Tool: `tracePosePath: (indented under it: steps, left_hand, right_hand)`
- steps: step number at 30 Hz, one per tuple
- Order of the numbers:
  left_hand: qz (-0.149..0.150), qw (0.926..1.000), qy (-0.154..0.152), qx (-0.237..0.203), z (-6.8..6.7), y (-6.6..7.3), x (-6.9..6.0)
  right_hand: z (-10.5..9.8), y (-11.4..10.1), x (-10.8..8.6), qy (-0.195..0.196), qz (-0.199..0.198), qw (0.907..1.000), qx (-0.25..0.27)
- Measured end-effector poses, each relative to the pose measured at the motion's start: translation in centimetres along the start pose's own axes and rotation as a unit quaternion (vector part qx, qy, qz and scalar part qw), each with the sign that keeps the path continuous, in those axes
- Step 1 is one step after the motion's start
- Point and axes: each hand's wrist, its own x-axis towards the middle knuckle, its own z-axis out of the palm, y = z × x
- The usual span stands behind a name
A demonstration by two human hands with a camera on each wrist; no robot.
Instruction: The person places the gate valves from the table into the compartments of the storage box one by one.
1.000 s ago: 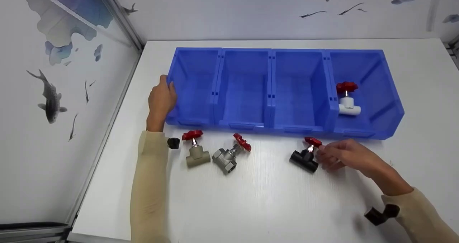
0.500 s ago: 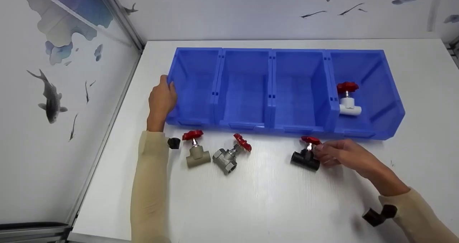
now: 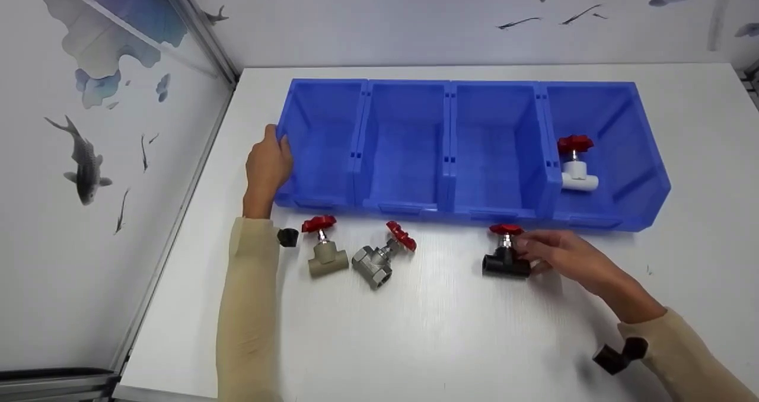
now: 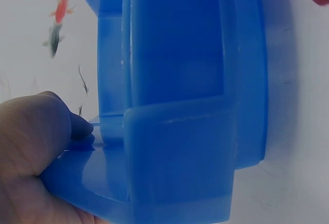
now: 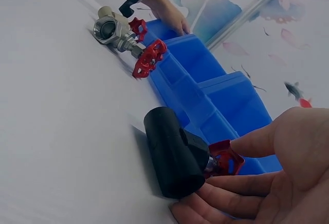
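Note:
My left hand (image 3: 268,162) grips the left side wall of the blue storage bin row (image 3: 396,209), thumb over the rim, also visible in the left wrist view. My right hand (image 3: 569,258) holds the black tee-bodied valve (image 3: 505,264) by its red handwheel and stem; in the right wrist view the thumb (image 5: 257,143) meets the wheel and fingers lie under the neck. The black body is at the table surface. A beige valve (image 3: 327,258) and a metal valve (image 3: 373,265), both with red handwheels, lie left of it. A white valve (image 3: 575,175) stands in the rightmost bin.
The bin row has several compartments side by side across the white table (image 3: 415,337). A patterned wall panel (image 3: 379,22) rises behind, and another panel (image 3: 59,242) with a metal frame stands on the left.
My right hand has shifted slightly left and turned the black valve, so its body now lies level across and its handwheel points toward the bins. My left hand stays put.

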Motion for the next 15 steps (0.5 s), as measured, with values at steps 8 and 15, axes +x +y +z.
tracePosePath:
  steps: [8,15]
  left_hand:
    - [-0.004,1.0000,-0.003,-0.001,0.00,0.03,-0.01]
    - [-0.005,1.0000,-0.002,-0.002,0.00,-0.01,0.00]
  right_hand:
    - [0.14,-0.22,0.51,0.004,-0.005,0.9994,-0.033]
    - [0.24,-0.59,0.85,0.007,-0.004,0.9979,-0.064]
